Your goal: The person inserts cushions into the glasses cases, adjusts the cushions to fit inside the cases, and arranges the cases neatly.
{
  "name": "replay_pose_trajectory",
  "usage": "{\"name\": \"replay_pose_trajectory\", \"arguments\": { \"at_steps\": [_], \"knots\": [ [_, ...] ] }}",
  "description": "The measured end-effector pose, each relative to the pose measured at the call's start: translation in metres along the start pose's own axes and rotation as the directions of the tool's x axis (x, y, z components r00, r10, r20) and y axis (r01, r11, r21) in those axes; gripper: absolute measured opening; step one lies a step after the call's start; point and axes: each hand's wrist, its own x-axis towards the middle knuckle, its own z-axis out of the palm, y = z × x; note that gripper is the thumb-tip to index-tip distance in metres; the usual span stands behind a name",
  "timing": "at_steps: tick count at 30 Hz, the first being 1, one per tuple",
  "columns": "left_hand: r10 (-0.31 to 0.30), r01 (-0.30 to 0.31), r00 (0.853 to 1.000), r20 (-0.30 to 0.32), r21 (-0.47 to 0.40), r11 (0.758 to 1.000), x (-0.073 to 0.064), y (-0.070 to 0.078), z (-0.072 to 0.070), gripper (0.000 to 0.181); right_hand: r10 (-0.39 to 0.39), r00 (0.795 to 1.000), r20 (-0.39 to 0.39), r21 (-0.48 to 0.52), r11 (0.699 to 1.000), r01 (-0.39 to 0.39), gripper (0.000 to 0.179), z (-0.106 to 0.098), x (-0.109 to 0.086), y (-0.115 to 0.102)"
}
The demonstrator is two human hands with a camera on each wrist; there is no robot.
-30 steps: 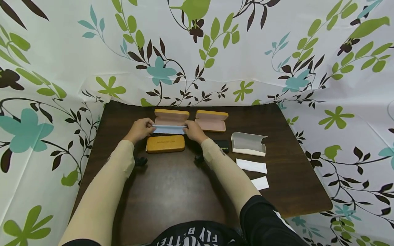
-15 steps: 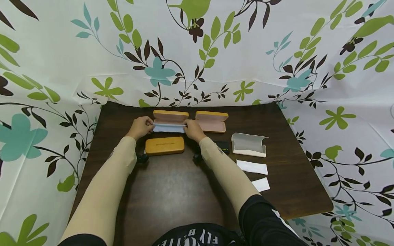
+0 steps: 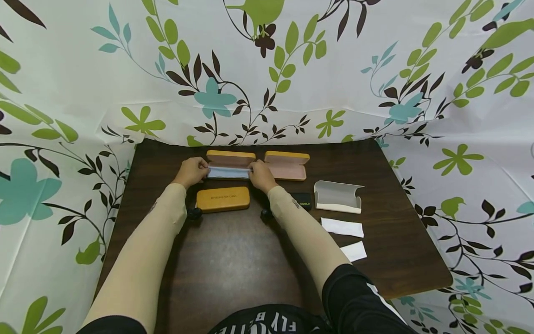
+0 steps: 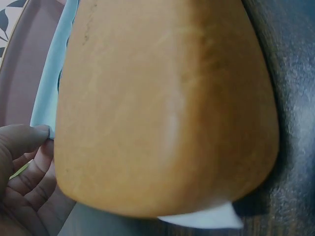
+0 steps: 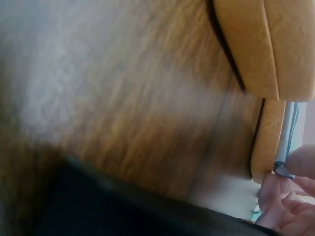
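Note:
A light blue cloth (image 3: 228, 173) stretches between the two hands at the front of the left open glasses case (image 3: 231, 155), which is yellow with a pink lining. My left hand (image 3: 191, 172) pinches the cloth's left end between thumb and finger. My right hand (image 3: 262, 176) pinches its right end; in the right wrist view a small dark shiny piece (image 5: 282, 169) shows between the fingertips, its kind unclear. A closed yellow glasses case (image 3: 223, 199) lies just in front of the hands and fills much of the left wrist view. The cloth hides part of the open case.
A second open glasses case (image 3: 286, 166) stands to the right. Beyond the right forearm lie a black box (image 3: 302, 199), an open white carton (image 3: 337, 196) and two white folded pieces (image 3: 342, 227). A patterned curtain (image 3: 267, 69) hangs behind the table.
The cloth's raised far edge has lowered, so it lies flatter over the open case. Both hands stay at its ends, with only slight movement. The head view has shifted a little.

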Motion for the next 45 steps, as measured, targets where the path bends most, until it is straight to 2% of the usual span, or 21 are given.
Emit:
{"name": "replay_pose_trajectory", "arguments": {
  "at_steps": [9,18,24,29,36,41,45],
  "knots": [
    [-0.014,0.013,1.0,0.002,0.022,1.0,0.009,-0.003,0.002,0.018,0.016,1.0,-0.025,-0.021,1.0,-0.016,0.025,0.0,0.004,0.0],
    [-0.011,0.012,1.0,-0.013,0.081,0.997,0.007,0.003,0.003,0.019,0.045,0.997,-0.062,-0.063,0.997,-0.049,0.025,0.005,0.006,0.001],
    [-0.026,0.027,0.999,-0.022,0.063,0.998,0.008,0.005,0.004,0.022,0.053,0.995,-0.081,-0.091,0.994,-0.061,0.024,0.004,0.005,0.0],
    [-0.024,0.025,1.0,-0.006,0.039,0.999,0.008,0.001,0.004,0.023,0.058,0.994,-0.093,-0.118,0.991,-0.069,0.02,0.005,0.003,-0.002],
    [-0.026,0.026,1.0,0.002,0.025,0.999,0.0,-0.001,0.0,0.023,0.092,0.988,-0.122,-0.149,0.983,-0.11,0.016,0.009,0.001,-0.006],
    [-0.022,0.022,1.0,-0.018,0.036,0.999,-0.005,-0.003,-0.005,0.029,0.109,0.985,-0.136,-0.122,0.984,-0.126,0.017,0.01,0.0,-0.008],
    [0.016,-0.014,0.998,-0.062,0.037,0.999,-0.004,-0.003,-0.009,0.045,0.098,0.986,-0.131,-0.094,0.989,-0.111,0.018,0.008,-0.001,-0.008]
  ]
}}
